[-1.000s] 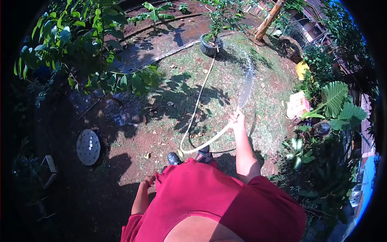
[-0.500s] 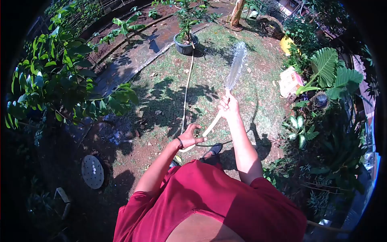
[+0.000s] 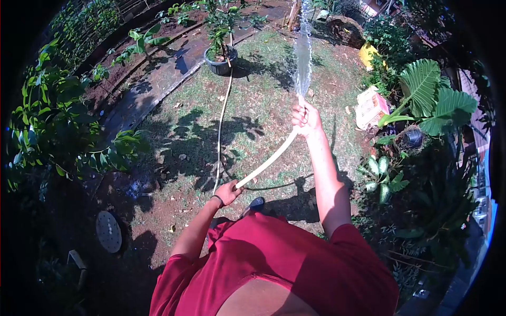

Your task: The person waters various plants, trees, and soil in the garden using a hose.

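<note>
Clearly, the right grip (image 3: 307, 119) is clasped round the pale hose (image 3: 268, 164) near its spouting end; the left grip (image 3: 227, 193) holds it nearer the body. More hose crosses the lawn (image 3: 263, 113) toward a dark pot (image 3: 219, 67) at the lawn's left edge.

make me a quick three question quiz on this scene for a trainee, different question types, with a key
1. Multiple choice: what do the left hand and the right hand both hold?
a) a rake
b) a hose
c) a shovel

2. True or false: the water sprays out at the right hand.

3. Fill in: the dark wristband is on the person's ____ side.

Key: 1. b; 2. true; 3. left
</note>
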Action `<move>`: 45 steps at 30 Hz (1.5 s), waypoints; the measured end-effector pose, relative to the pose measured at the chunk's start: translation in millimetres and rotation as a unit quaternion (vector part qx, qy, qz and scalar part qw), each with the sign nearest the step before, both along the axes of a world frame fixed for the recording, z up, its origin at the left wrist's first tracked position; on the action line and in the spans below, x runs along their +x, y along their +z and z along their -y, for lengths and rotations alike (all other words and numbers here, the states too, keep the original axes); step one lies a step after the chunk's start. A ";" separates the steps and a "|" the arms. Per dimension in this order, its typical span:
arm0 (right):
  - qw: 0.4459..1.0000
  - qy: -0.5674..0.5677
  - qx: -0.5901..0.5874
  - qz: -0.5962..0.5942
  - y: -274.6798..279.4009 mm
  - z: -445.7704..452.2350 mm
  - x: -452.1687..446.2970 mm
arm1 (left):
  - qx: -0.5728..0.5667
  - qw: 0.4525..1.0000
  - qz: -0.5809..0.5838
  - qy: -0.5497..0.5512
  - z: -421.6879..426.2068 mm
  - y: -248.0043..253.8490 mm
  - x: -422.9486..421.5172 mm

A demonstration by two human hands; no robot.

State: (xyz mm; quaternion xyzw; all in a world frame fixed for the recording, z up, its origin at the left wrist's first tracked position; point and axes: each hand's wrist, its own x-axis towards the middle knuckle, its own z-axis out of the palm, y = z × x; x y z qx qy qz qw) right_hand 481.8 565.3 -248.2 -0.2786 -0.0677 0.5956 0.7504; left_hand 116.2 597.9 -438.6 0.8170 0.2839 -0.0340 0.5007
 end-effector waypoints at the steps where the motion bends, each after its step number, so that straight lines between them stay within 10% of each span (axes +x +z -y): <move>1: 0.999 -0.027 -0.018 -0.019 -3.8 5.0 18.7 | 0.016 0.999 -0.028 0.005 -0.5 4.2 6.9; 14: 0.985 0.003 0.056 -0.166 -48.7 66.5 195.1 | -0.041 0.998 0.037 -0.039 10.7 98.5 78.1; 20: 0.996 -0.041 0.044 -0.066 23.0 53.4 229.3 | -0.049 0.992 0.105 -0.042 -10.6 153.1 136.8; 45: 0.990 -0.053 -0.124 -0.044 -37.3 -229.7 461.8 | -0.196 0.974 0.086 -0.072 -269.1 116.4 360.9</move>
